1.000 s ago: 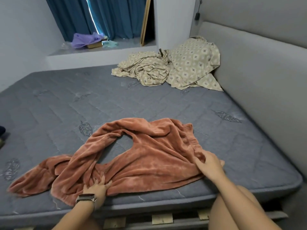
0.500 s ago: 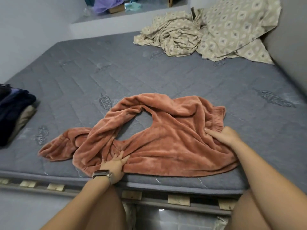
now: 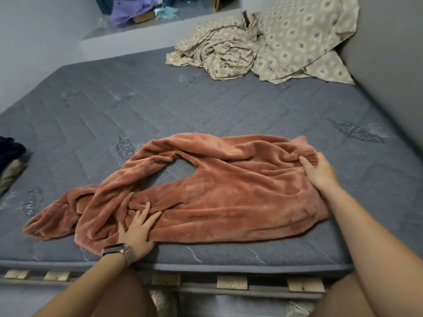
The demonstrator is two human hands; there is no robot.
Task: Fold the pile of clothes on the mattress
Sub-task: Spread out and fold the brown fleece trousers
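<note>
I see left hand (image 3: 139, 227) spread flat on rust fleece pants (image 3: 229, 193), grey mattress (image 3: 206, 110); right hand (image 3: 319, 171) on ribbed waistband (image 3: 307, 149), can't tell if pinching.

From my remote seat I see a grey quilted mattress (image 3: 206, 106) resting on wooden slats (image 3: 232, 282), with a padded grey headboard (image 3: 389, 76) rising along its right side. A pale wall (image 3: 34, 42) runs down the left. At the far end a raised white ledge (image 3: 137, 40) sits below a teal curtain (image 3: 104, 3), in soft, even light.
</note>
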